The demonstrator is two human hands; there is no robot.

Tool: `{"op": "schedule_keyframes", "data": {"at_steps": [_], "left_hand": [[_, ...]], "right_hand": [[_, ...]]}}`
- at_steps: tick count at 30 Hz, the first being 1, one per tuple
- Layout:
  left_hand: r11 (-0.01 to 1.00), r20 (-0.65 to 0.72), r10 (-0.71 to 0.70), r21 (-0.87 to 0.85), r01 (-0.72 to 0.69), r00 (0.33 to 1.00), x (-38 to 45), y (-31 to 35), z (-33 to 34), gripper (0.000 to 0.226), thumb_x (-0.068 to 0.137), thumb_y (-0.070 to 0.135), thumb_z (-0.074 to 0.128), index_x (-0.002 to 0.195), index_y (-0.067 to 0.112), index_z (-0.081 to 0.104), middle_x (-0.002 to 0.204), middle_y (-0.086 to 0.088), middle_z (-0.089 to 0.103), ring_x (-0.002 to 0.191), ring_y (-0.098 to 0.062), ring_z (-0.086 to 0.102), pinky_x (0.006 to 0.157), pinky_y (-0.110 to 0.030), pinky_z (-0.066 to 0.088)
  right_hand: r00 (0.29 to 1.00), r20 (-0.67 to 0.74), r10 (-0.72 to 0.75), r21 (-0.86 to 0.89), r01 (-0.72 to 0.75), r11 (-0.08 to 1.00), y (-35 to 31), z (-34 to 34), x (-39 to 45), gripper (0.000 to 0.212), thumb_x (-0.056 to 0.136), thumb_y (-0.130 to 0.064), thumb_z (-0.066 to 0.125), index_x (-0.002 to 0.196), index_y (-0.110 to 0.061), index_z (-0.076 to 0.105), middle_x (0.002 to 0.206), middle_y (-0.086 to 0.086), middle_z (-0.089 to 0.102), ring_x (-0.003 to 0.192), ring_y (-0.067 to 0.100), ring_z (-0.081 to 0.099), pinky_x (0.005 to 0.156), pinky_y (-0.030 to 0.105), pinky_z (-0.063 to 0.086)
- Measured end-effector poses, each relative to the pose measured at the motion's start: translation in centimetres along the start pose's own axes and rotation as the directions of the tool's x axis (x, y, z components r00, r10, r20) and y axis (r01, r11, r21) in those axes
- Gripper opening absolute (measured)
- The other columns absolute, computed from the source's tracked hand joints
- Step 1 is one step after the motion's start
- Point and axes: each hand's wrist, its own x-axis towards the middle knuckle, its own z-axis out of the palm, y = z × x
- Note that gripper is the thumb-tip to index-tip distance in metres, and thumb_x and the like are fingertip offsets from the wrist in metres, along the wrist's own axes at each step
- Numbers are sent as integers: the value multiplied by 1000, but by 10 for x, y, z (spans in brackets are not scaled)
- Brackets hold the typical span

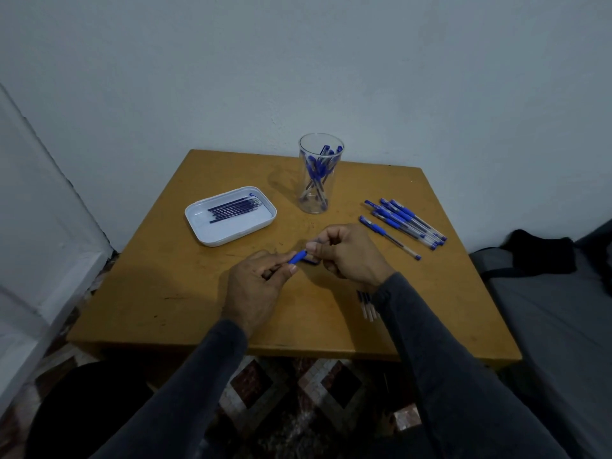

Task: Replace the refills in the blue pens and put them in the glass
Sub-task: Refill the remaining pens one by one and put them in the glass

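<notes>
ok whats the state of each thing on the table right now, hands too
left hand: gripping the blue pen
right hand: pinching the pen's other end
blue pen: held off the table between both hands
glass: upright, several blue pens standing inside
loose pens: lying in a pile right of the glass
white tray: flat on the table, refills lying in it
used refills: lying by the right wrist
</notes>
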Motion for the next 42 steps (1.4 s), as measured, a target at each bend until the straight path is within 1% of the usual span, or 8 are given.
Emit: {"op": "schedule_keyframes", "data": {"at_steps": [5, 10, 15, 19, 22, 26, 33, 42], "left_hand": [[998, -57, -27, -50, 24, 998, 1, -2, 1, 27, 93, 19, 70, 120, 19, 72, 94, 12, 68, 85, 2, 63, 73, -11, 49], [982, -114, -141, -141, 124, 983, 4, -6, 0, 29, 98, 22, 65, 127, 19, 68, 96, 8, 72, 89, -9, 69, 78, -22, 58], [983, -90, -133, -141, 119, 987, 4, -7, 1, 31, 96, 22, 67, 127, 21, 68, 98, 8, 72, 90, -10, 69, 80, -26, 58], [980, -63, -142, -147, 132, 988, 2, -2, -1, 29, 92, 22, 72, 121, 25, 72, 91, 9, 71, 84, -8, 65, 73, -18, 54], [978, -45, -128, -170, 119, 991, 2, -2, -1, 27, 89, 18, 75, 115, 24, 75, 94, 10, 73, 83, -6, 64, 72, -16, 52], [985, -19, -102, -140, 98, 995, 1, 0, -2, 27, 87, 18, 76, 113, 25, 76, 95, 11, 72, 83, -1, 62, 71, -12, 49], [988, 5, -92, -127, 92, 996, -1, 4, -4, 27, 88, 16, 75, 113, 27, 74, 97, 13, 70, 85, 6, 60, 71, -7, 46], [992, 35, -77, -95, 80, 996, 0, 1, -4, 25, 89, 20, 75, 113, 26, 74, 95, 11, 71, 86, -1, 61, 72, -10, 47]], "right_hand": [[997, -72, 19, -42, -22, 999, -1, 7, 2, 25, 94, -31, 73, 109, -11, 73, 78, 0, 65, 55, 5, 53, 46, 18, 41], [987, -155, -38, -557, -55, 829, 8, 14, 16, 32, 96, -40, 67, 119, -19, 70, 112, -2, 66, 103, 12, 60, 87, 29, 52], [991, -135, -5, -736, -97, 671, 18, 25, 14, 19, 96, -31, 68, 114, -26, 64, 120, -1, 50, 99, 11, 49, 86, 28, 47], [986, -148, -79, -525, -10, 851, 18, 21, 8, 8, 97, -25, 68, 98, -28, 61, 102, -7, 61, 88, 7, 55, 71, 19, 42], [978, -200, -55, -200, 14, 980, 16, 13, 3, 7, 97, -18, 68, 96, -24, 69, 98, 1, 68, 87, 16, 63, 75, 35, 57], [979, -202, 24, 278, 34, 960, 10, 4, -3, 12, 102, -5, 57, 111, -9, 64, 108, 15, 73, 94, 27, 74, 76, 46, 64], [989, -144, -34, 286, 74, 955, 11, 8, -8, 22, 104, -5, 54, 123, -9, 64, 101, 16, 73, 83, 23, 73, 64, 35, 63], [997, -80, -13, 249, 32, 968, 14, 14, -10, 31, 102, -6, 58, 132, -8, 63, 94, 23, 75, 81, 36, 71, 60, 32, 61]]}}
